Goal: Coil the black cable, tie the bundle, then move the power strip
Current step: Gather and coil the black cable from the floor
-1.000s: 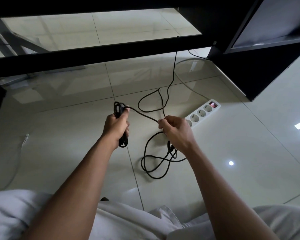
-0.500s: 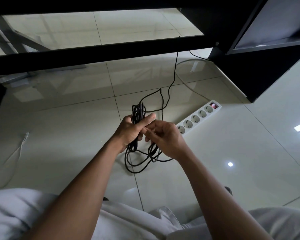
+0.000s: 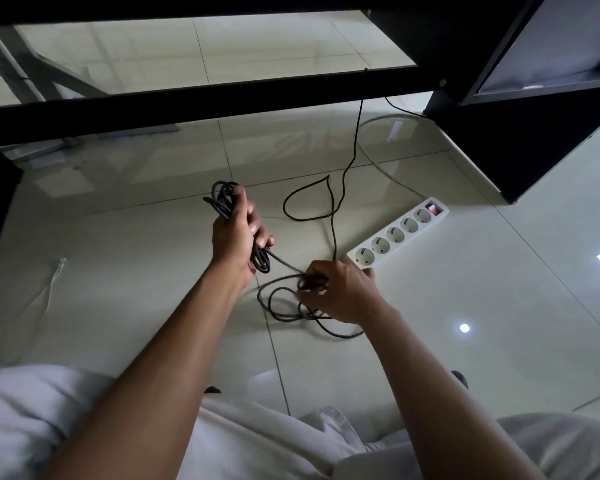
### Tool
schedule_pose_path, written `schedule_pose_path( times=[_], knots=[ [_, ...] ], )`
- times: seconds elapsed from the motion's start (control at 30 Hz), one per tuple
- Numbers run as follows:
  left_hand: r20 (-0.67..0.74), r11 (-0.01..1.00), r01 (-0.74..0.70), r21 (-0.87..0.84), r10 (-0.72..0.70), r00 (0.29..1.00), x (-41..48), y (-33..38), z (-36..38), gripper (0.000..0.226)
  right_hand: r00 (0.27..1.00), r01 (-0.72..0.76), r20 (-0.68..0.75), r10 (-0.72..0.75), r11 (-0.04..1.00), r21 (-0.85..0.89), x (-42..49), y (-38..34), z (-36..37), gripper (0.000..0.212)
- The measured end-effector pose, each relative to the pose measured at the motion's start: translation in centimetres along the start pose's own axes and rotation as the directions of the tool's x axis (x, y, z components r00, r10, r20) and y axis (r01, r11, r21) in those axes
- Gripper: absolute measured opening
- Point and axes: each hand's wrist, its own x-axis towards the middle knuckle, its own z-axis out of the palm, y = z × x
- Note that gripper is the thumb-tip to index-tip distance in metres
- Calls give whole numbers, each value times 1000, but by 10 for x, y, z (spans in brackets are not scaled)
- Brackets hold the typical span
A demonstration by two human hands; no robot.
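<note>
Tile floor [image 3: 118, 271], black desk frame [image 3: 187, 102], power strip [image 3: 395, 233]

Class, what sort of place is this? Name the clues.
Probably an indoor room, home or office, seen at floor level: glossy floor tiles, a black desk frame, a white power strip.
</note>
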Motion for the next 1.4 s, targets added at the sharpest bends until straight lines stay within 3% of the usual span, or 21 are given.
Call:
schedule_pose_path(
  times=[0.07, 0.13, 0.27, 0.4, 0.5, 0.6, 0.67, 0.7, 0.87, 1.0, 1.1, 1.2, 1.27, 1.4],
  knots=[
    [13, 997, -14, -81, 15, 1000, 2, 8, -2, 43, 996, -80, -45, 76, 994, -79, -1, 11, 4, 13],
    [-5, 994, -43, -104, 43, 999, 3, 14, -4, 43, 987, -141, -80, 139, 990, -23, -3, 17, 4, 9],
    [-66, 997, -50, -61, 46, 997, -1, 12, -3, 42, 995, 40, -92, -30, 992, 115, -1, 9, 4, 21],
    [-83, 997, -58, -44, 55, 995, -3, 10, 1, 42, 992, 108, 58, -114, 989, 105, -3, -2, 7, 37],
    [-84, 996, -67, -66, 61, 995, -2, 9, 2, 43, 984, 175, -57, -170, 979, 105, -3, -5, 11, 49],
    [-82, 996, -72, -58, 67, 994, -3, 6, 5, 46, 936, 309, -231, -267, 936, 171, -1, -12, 13, 23],
    [-79, 995, -76, -57, 71, 994, -4, 5, 6, 47, 907, 402, -262, -331, 866, 298, 0, -17, 13, 2],
    [-79, 995, -78, -58, 74, 994, -4, 4, 7, 47, 899, 428, -266, -349, 830, 357, -1, -20, 13, 9],
    [-81, 993, -84, -82, 77, 994, -4, 3, 7, 47, 951, 310, -185, -249, 772, 555, -4, -28, 19, 23],
    [-62, 991, -85, -100, 79, 995, -7, 3, 9, 46, 967, 251, -102, -233, 815, 522, -5, -32, 22, 21],
    [-36, 993, -79, -83, 77, 996, -10, 1, 9, 47, 979, 188, -3, -205, 895, 405, -4, -27, 25, 9],
    [-16, 992, -87, -97, 86, 996, -11, 5, 12, 46, 975, 144, 150, -161, 982, 121, -5, -10, 39, 13],
    [4, 986, -98, -133, 99, 995, -10, 11, 11, 45, 981, 106, 159, -109, 994, 28, -5, -2, 47, 14],
    [10, 984, -100, -150, 102, 995, -7, 17, 5, 45, 998, 58, -4, -62, 903, 425, 0, -7, 35, 12]
  ],
)
